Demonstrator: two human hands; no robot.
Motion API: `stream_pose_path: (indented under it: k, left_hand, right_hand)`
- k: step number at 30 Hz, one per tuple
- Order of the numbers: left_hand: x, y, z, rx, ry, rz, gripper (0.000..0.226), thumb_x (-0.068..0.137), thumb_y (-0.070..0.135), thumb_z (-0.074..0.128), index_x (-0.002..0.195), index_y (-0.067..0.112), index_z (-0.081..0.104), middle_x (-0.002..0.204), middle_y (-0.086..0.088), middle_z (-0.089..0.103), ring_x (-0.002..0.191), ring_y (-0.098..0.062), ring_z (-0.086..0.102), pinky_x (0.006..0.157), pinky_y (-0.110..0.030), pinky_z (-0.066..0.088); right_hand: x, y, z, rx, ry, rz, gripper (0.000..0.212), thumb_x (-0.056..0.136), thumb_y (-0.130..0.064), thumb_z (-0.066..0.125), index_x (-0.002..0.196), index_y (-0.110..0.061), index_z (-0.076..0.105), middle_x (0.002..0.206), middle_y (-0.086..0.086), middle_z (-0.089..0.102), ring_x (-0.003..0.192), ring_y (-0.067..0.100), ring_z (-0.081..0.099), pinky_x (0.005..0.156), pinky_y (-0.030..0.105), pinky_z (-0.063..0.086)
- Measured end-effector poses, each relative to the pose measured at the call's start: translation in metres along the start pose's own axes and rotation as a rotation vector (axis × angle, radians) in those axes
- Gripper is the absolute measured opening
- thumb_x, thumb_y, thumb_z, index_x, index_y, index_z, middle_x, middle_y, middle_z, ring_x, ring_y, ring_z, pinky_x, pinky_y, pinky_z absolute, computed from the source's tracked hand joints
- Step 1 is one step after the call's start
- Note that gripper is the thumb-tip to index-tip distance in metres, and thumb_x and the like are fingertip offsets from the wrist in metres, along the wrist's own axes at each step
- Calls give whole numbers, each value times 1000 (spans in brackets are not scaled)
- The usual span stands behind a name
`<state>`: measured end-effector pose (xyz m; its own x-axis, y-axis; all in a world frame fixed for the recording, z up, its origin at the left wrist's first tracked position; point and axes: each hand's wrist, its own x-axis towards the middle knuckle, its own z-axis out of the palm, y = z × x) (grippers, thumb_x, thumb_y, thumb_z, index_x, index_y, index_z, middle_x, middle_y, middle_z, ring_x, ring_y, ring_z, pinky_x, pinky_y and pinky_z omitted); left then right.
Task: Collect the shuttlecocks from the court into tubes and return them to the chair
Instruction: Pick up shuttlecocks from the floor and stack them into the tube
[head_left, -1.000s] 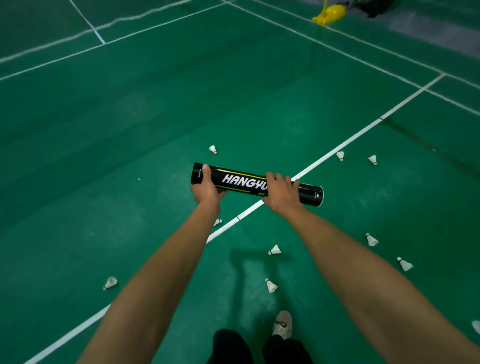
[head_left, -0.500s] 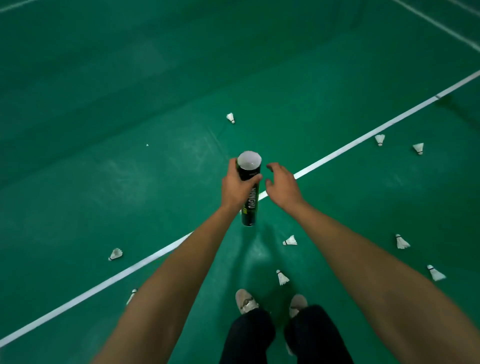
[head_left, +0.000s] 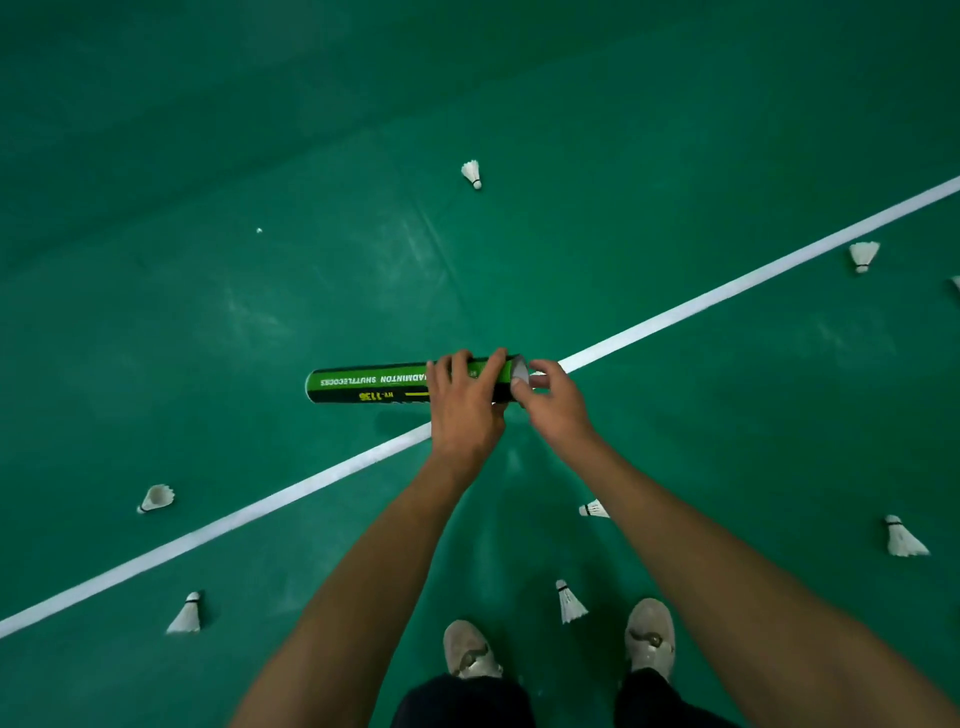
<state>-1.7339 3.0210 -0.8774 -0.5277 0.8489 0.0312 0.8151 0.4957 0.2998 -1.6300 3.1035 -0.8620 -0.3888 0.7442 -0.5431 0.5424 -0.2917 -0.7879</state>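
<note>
Green court floor (head_left: 260, 312) below — left hand (head_left: 465, 410) wraps the tube (head_left: 369, 387) level to steady it, right hand (head_left: 553, 410) pinches its open end — shuttlecocks (head_left: 570, 603) scattered around both.

Left grip (head_left: 467, 402) wrapped over the tube (head_left: 363, 387) (knuckles up), right grip (head_left: 553, 405) pinching its end, thumb and forefinger curled

Left hand (head_left: 467, 410), right hand (head_left: 553, 410): bare, likewise both forearms (head_left: 363, 571) up to the frame edge. Trousers (head_left: 462, 701): dark, near black, visible at the knees only. Shoes (head_left: 470, 652): pair, pale grey-beige, rounded toes, scuffed uppers, each with a small dark ornament, possibly a buckle.
</note>
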Motion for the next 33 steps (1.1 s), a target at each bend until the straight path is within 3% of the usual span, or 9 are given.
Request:
stream_pose_path:
  k: [5, 9, 13, 15, 18, 21, 25, 29, 33]
  left_hand:
    - [16, -17, 138, 319, -49, 105, 76, 74, 11, 70, 144, 32, 50, 131, -22, 52, 126, -48, 46, 116, -65, 27]
    - [35, -34, 247, 685, -58, 342, 61, 81, 27, 61, 141, 27, 55, 128, -19, 57, 126, -50, 51, 118, -66, 29]
    - [55, -36, 338, 1174, -79, 430, 59, 94, 35, 57, 148, 13, 50, 142, -17, 51, 140, -48, 39, 125, -63, 17]
    - [66, -41, 376, 1353, -142, 423, 61, 97, 34, 59, 153, 14, 44, 149, -15, 41, 141, -50, 23, 121, -67, 7]
    - [69, -36, 404, 1493, -250, 350, 61, 90, 38, 74, 146, 23, 55, 141, -12, 43, 126, -49, 22, 106, -65, 16]
    - [56, -13, 400, 1516, -212, 372, 58, 91, 33, 72, 144, 16, 55, 131, -18, 43, 121, -48, 28, 99, -60, 25]
    - [53, 2, 406, 1377, -216, 501, 47, 102, 39, 50, 141, 14, 56, 134, -13, 51, 128, -36, 38, 107, -47, 34]
    - [67, 4, 408, 1135, -166, 452, 41, 102, 47, 49, 137, 26, 57, 130, -8, 61, 125, -31, 48, 104, -39, 33]
    - [58, 11, 426, 803, -245, 279, 39, 96, 44, 57, 133, 31, 56, 126, -7, 64, 122, -29, 49, 98, -38, 34]
  right_hand:
    - [104, 110, 20, 295, -79, 131, 31, 103, -43, 52, 116, -17, 62, 109, 7, 68, 86, 23, 69, 82, 44, 55]
    - [191, 192, 42, 499, -168, 236, 39, 102, -51, 48, 115, -18, 64, 107, 9, 69, 82, 28, 68, 81, 47, 58]
    - [262, 251, 77, 713, -289, 258, 37, 107, -44, 41, 105, -18, 67, 102, 6, 72, 82, 19, 68, 66, 32, 57]
    - [280, 272, 86, 781, -329, 234, 33, 106, -39, 41, 101, -20, 68, 106, 4, 73, 87, 15, 68, 70, 29, 56]
    - [295, 294, 84, 772, -365, 311, 38, 98, -44, 50, 97, -13, 73, 96, 9, 76, 88, 24, 69, 74, 33, 59]
    - [289, 303, 76, 800, -299, 283, 43, 98, -38, 47, 127, -14, 66, 127, 13, 69, 116, 27, 66, 106, 45, 50]
    - [284, 312, 48, 615, -297, 252, 31, 101, -42, 48, 95, -19, 68, 90, 6, 73, 81, 25, 69, 68, 34, 58]
    - [306, 335, 8, 436, -268, 215, 30, 109, -30, 32, 102, -17, 58, 95, 7, 64, 79, 31, 66, 93, 47, 52]
    - [304, 357, -6, 107, -173, 133, 21, 103, -20, 42, 108, -10, 60, 99, 14, 67, 67, 26, 64, 65, 35, 56]
